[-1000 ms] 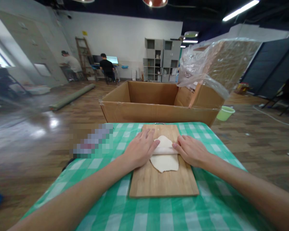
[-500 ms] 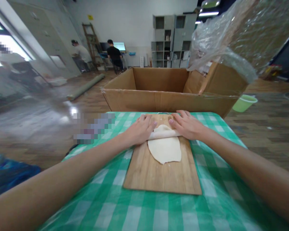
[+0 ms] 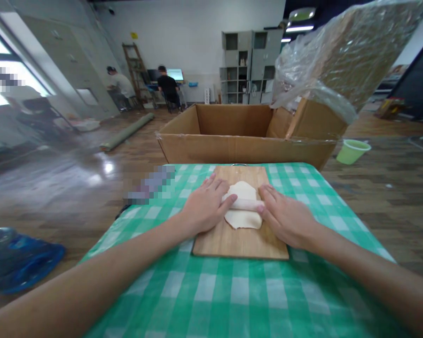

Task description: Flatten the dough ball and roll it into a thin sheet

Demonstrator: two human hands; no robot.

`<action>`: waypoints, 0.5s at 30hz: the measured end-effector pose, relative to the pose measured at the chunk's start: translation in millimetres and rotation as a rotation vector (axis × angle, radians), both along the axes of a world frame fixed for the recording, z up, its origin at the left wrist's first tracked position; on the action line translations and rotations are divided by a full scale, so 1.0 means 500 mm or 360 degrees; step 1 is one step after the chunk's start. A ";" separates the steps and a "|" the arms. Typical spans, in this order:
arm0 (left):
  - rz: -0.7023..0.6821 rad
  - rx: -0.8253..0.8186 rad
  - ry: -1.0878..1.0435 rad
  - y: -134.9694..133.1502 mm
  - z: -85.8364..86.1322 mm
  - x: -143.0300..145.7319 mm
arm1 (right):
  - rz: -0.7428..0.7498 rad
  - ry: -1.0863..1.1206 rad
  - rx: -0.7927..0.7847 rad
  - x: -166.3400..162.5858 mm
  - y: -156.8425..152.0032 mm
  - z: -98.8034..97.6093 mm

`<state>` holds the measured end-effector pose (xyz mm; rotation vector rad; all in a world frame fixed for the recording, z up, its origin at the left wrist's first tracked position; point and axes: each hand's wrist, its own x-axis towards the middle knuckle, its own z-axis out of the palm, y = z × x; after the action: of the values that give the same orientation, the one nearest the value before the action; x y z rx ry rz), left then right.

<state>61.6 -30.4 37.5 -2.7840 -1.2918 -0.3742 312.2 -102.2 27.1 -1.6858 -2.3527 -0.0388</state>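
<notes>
As you look from left to right, one blue plastic bag (image 3: 24, 263) sits on the floor (image 3: 384, 211) at the far left. Next is your left hand (image 3: 206, 204), open and palm down, on the left end of one rolling pin (image 3: 246, 204). The pin lies across one flat piece of white dough (image 3: 242, 219), on one wooden board (image 3: 238, 244) (one green checked cloth (image 3: 211, 293) is under it). Your right hand (image 3: 287, 216) is open too, palm down on the pin's right end. Farther right stands one light green bucket (image 3: 353, 152).
</notes>
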 end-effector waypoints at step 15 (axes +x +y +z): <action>0.0015 0.0047 0.0040 -0.124 -0.017 -0.033 | 0.0132 -0.0067 0.0139 -0.031 -0.139 -0.007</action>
<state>44.9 -92.4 29.1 -2.7485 -1.2830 -0.3533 296.7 -171.8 23.4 -1.5611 -2.4118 -0.1615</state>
